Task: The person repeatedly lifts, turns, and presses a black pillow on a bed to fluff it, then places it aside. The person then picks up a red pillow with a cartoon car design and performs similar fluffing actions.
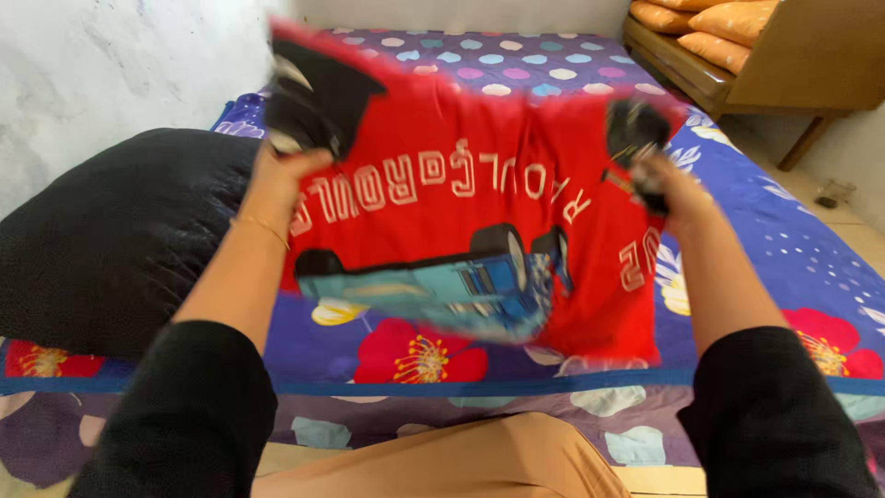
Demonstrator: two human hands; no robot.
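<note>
Bed (784, 231) under a blue and purple flowered sheet fills the view, with a big black cushion (101, 240) resting on its left side and a wooden bench (793, 65) with orange cushions at the far right. Red shirt (479, 212) with black sleeves and a blue car print hangs spread above the near middle of the bed, blurred, apparently held taut so it opens flat. Left hand (281, 171) has its grip closed on one black sleeve; right hand (659, 180) has its grip closed on the other sleeve.
</note>
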